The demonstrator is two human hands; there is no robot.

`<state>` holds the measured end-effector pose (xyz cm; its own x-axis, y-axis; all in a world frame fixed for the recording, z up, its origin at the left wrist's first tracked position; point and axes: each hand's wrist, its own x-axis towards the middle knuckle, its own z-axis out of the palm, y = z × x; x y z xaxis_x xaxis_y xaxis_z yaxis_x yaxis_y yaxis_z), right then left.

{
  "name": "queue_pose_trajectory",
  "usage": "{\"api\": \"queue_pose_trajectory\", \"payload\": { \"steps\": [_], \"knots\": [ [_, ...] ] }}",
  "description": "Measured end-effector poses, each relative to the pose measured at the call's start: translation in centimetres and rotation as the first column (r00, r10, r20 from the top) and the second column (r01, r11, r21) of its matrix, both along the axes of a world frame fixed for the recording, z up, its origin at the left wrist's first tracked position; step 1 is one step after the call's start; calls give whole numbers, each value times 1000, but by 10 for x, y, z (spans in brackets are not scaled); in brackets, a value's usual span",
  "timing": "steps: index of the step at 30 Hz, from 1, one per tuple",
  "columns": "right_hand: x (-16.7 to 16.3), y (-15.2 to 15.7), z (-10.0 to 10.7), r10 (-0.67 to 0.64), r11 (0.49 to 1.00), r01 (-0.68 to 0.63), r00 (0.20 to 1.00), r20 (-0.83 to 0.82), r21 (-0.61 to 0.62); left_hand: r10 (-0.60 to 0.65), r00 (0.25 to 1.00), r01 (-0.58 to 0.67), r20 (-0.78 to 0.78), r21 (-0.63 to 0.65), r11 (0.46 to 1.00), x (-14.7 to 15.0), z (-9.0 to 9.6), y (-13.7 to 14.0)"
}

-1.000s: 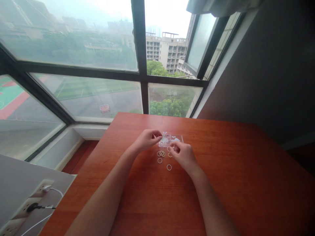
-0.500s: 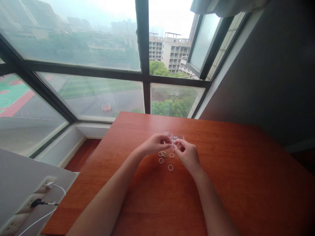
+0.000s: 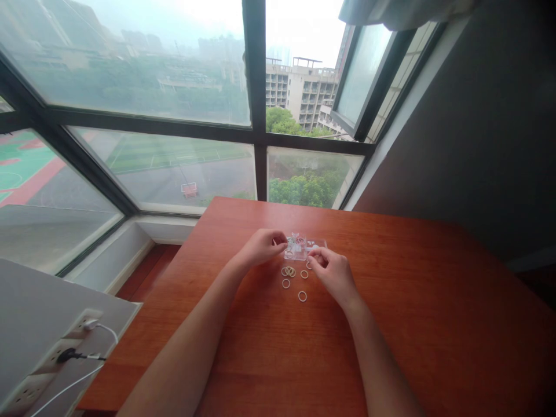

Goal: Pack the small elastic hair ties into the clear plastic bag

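A small clear plastic box (image 3: 296, 255) lies on the table with its see-through lid folded out to the right. Inside it are several rings, a pinkish ring (image 3: 300, 241) among them. At the box's left edge is my left hand (image 3: 264, 246), its thumb and fingers pinched together; what they hold, if anything, is too small to make out. My right hand (image 3: 333, 271) is at the front right corner, fingertips pinched, their contents hidden. A pale ring (image 3: 308, 265) lies beside those fingertips. Closer to me are a cluster of yellowish rings (image 3: 288, 271) and some single rings (image 3: 303, 296).
The reddish-brown wooden table (image 3: 278, 353) reaches the windows (image 3: 195, 168) at the back. To the left, a low wall carries sockets (image 3: 56, 359) with plugged-in cables. A dark wall (image 3: 469, 127) stands at the right.
My left hand has moved left, away from my right hand, so more of the box shows between them. My right hand has shifted only slightly, its fingertips still together. The loose rings lie as before.
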<state>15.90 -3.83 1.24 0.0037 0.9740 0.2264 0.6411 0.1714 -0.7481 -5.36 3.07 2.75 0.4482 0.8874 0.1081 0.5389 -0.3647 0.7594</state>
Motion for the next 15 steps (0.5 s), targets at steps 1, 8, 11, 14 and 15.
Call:
{"api": "queue_pose_trajectory", "payload": {
  "steps": [1, 8, 11, 14, 15],
  "knots": [
    [0, 0, 0, 2, 1000, -2, 1000, -1, -2, 4, 1000, -4, -3, -2, 1000, 0, -2, 0],
    [1, -1, 3, 39, 999, -39, 999, 25, -16, 24, 1000, -24, -3, 7, 1000, -4, -7, 3],
    [0, -1, 3, 66, 997, -63, 996, 67, -53, 27, 1000, -27, -11, 11, 1000, -6, -7, 4],
    [1, -2, 3, 95, 992, -85, 989, 111, -93, 23, 1000, -22, -17, 15, 1000, -5, -7, 4],
    [1, -2, 3, 113, 990, -100, 986, 124, -104, 22, 1000, -22, -19, 17, 1000, -5, -7, 4]
  ]
}}
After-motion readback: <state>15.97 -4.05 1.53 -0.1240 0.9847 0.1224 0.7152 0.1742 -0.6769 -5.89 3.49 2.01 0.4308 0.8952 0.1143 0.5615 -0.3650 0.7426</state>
